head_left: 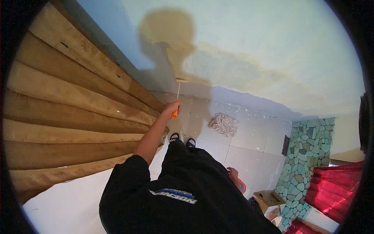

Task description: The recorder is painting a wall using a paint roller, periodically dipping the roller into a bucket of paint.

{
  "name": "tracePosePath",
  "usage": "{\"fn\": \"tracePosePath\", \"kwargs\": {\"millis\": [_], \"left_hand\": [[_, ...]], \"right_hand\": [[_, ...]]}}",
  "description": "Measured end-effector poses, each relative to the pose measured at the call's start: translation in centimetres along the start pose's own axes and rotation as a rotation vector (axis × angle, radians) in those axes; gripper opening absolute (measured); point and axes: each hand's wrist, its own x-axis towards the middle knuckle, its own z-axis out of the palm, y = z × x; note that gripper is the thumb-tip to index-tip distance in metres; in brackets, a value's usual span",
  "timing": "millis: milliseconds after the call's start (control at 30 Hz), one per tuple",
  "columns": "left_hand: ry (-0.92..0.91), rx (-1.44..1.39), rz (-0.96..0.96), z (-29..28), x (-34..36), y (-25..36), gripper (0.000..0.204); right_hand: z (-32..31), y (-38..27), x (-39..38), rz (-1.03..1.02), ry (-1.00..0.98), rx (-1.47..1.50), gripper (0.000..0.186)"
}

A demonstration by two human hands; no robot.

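Note:
My left hand [173,108] is closed around the orange handle of a paint roller [178,91]. The roller's pale yellow sleeve lies against the lower part of the wall [233,58], where uneven yellowish paint ends in a ragged edge above a greyish strip. At my right side hangs my right hand [233,172], small in view, its fingers too indistinct to read. Beside its wrist shows part of a red, round-rimmed container [242,186], mostly hidden by my arm and body.
A brown pleated curtain [78,101] fills the left. On the paint-spotted tile floor [249,134] lies a crumpled cloth [224,124]. Green stone cladding [304,152], a cardboard box [269,199] and red fabric [335,191] are at the right. My shadow falls on the wall.

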Motion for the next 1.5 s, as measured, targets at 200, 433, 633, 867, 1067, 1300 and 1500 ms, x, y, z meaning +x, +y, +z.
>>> {"fn": "tracePosePath", "kwargs": {"millis": [200, 433, 633, 867, 1067, 1300, 1500], "left_hand": [[-0.059, 0.014, -0.035, -2.3, 3.2, -0.2, 0.016], [-0.062, -0.025, -0.050, -1.1, -3.2, 2.2, 0.017], [-0.084, 0.001, -0.035, -4.5, -5.6, 3.5, 0.019], [-0.194, 0.059, -0.120, -8.0, -0.3, 2.4, 0.020], [-0.240, 0.104, -0.140, -10.1, 2.1, 1.4, 0.018], [-0.257, 0.061, -0.087, -10.0, -4.6, 5.5, 0.016], [-0.256, 0.077, -0.062, -12.2, -7.0, 7.5, 0.016]], "right_hand": [[0.2, -3.6, -1.3, 0.343, 0.082, 0.490, 0.028], [3.2, 1.9, 0.5, -0.022, -0.025, -0.549, 0.023], [6.0, 3.2, 2.6, -0.317, 0.016, -0.656, 0.022], [5.1, -5.7, -0.1, 0.262, 0.070, 0.519, 0.023], [5.5, -7.8, -3.6, 0.304, 0.115, 0.535, 0.024], [7.6, 4.0, -1.8, -0.048, -0.045, -0.701, 0.027], [8.4, 6.7, 0.6, -0.339, -0.160, -0.654, 0.027]]}}
